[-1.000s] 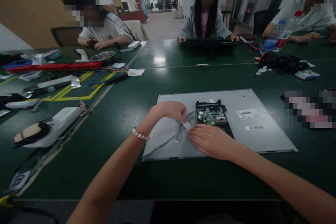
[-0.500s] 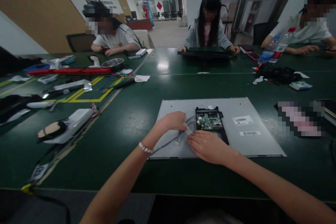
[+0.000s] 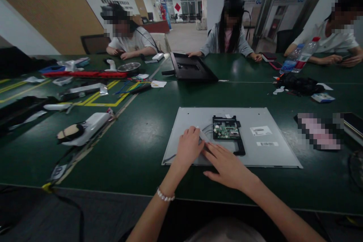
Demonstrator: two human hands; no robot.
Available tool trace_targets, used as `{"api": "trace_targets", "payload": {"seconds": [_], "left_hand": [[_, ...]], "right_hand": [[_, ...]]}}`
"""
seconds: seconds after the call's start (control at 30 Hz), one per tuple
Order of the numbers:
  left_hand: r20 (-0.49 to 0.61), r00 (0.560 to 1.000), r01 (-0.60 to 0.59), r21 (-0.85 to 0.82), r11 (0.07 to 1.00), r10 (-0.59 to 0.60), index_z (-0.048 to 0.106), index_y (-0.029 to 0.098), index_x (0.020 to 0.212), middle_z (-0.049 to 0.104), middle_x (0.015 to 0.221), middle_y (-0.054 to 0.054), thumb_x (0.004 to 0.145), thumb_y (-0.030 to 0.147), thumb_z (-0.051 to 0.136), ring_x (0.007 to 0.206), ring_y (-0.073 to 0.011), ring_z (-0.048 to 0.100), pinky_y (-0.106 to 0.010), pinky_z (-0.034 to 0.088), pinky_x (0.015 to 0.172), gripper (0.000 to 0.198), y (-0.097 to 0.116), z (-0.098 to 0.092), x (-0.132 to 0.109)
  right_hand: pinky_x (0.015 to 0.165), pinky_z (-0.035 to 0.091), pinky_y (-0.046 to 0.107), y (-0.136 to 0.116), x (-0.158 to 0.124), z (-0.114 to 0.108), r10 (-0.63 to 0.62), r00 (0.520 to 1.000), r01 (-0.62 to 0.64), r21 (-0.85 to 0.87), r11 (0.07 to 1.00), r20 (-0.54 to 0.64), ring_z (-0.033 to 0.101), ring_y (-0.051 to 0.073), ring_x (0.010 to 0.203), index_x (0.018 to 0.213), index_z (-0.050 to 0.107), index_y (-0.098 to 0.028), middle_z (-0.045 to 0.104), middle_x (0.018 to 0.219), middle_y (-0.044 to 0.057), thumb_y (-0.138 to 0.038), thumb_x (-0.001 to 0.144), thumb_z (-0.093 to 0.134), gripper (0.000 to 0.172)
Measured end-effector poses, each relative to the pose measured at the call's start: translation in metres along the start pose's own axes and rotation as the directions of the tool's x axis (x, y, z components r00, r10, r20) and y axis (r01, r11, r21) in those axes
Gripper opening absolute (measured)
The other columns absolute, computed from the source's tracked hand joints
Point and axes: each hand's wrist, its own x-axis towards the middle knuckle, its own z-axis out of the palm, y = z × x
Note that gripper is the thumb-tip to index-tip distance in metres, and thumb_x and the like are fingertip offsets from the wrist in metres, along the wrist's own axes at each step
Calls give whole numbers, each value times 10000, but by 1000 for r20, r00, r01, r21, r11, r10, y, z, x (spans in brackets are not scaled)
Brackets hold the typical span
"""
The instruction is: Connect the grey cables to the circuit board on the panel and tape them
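A pale grey display panel lies on the green table, with a black frame and green circuit board on its back. Grey cables run left from the board and pass under my hands. My left hand, wearing a pearl bracelet, rests on the panel with bent fingers closed at a whitish tape-like strip. Its fingertips are partly hidden. Beside it, my right hand is open, fingers stretched towards the strip's lower end and thumb apart.
Across the table a person has one hand on a tilted black monitor housing. Two more people sit at left and right. Tools and parts crowd the left side. Bottles, a black bundle and a phone lie right.
My left hand has come down onto the panel from a raised pinch on the strip. My right thumb has spread away. The person opposite has swung the black housing left and tilted it.
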Motion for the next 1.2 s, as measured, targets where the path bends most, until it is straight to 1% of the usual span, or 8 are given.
{"api": "trace_targets", "payload": {"seconds": [0.23, 0.43, 0.57, 0.67, 0.73, 0.93, 1.07, 1.2], "left_hand": [[-213, 975, 47, -52, 998, -57, 470, 145, 1308, 550, 1294, -145, 880, 199, 541, 1163, -293, 542, -427, 454, 947, 437, 6, 14, -13], [-433, 899, -5, -146, 989, -59, 476, 156, 1300, 531, 1320, -160, 882, 187, 552, 1209, -315, 522, -480, 442, 999, 426, 0, 11, -33], [-481, 873, -26, -197, 980, -74, 469, 173, 1315, 502, 1362, -160, 907, 179, 520, 1287, -312, 468, -505, 414, 1047, 411, 12, 16, -56], [-467, 884, -88, -217, 972, -25, 450, 175, 1336, 486, 1394, -159, 922, 168, 493, 1347, -301, 413, -519, 395, 1076, 416, 28, 30, -68], [-437, 899, -125, -213, 969, 20, 441, 172, 1345, 483, 1410, -156, 928, 151, 471, 1367, -291, 394, -531, 371, 1099, 418, 39, 39, -72], [-316, 941, -179, -154, 972, 123, 423, 178, 1370, 441, 1475, -123, 927, 131, 440, 1427, -285, 301, -553, 298, 1147, 447, 47, 46, -74], [-305, 944, -180, -166, 970, 123, 419, 181, 1368, 435, 1481, -115, 926, 135, 443, 1431, -279, 294, -550, 298, 1152, 446, 43, 45, -75], [-323, 940, -176, -193, 965, 107, 423, 194, 1360, 453, 1465, -120, 926, 136, 447, 1419, -279, 321, -551, 311, 1145, 438, 43, 46, -76]], "right_hand": [[1156, 318, 459, -4, -8, -3, 75, 996, -71, 96, 993, -47, 284, 276, 1437, 1448, 391, -126, 324, 1551, 174, -335, 907, 554, 603], [1171, 289, 479, 11, -35, -22, 243, 962, -228, 125, 966, -124, 203, 236, 1467, 1490, 316, -249, 231, 1600, 68, -359, 970, 434, 545], [1168, 283, 502, 57, -83, -28, 443, 841, -447, 63, 892, -311, 245, 254, 1452, 1471, 340, -240, 290, 1574, 81, -429, 978, 399, 531], [1152, 285, 544, 99, -129, -25, 571, 722, -627, -19, 779, -391, 266, 300, 1440, 1457, 370, -197, 313, 1559, 119, -482, 969, 381, 566], [1134, 303, 566, 120, -155, -20, 613, 675, -694, -71, 717, -411, 266, 334, 1435, 1452, 377, -162, 324, 1550, 148, -527, 954, 379, 617], [1100, 354, 549, 129, -176, -8, 565, 789, -614, -308, 727, -239, 282, 326, 1432, 1469, 379, -149, 305, 1567, 143, -448, 984, 273, 580], [1123, 295, 577, 122, -170, -10, 528, 818, -573, -407, 711, -230, 257, 314, 1445, 1509, 319, -159, 278, 1581, 125, -430, 988, 242, 591], [1149, 230, 586, 126, -168, -15, 449, 878, -475, -435, 765, -168, 253, 297, 1447, 1545, 227, -196, 267, 1587, 80, -436, 983, 245, 611]]}}
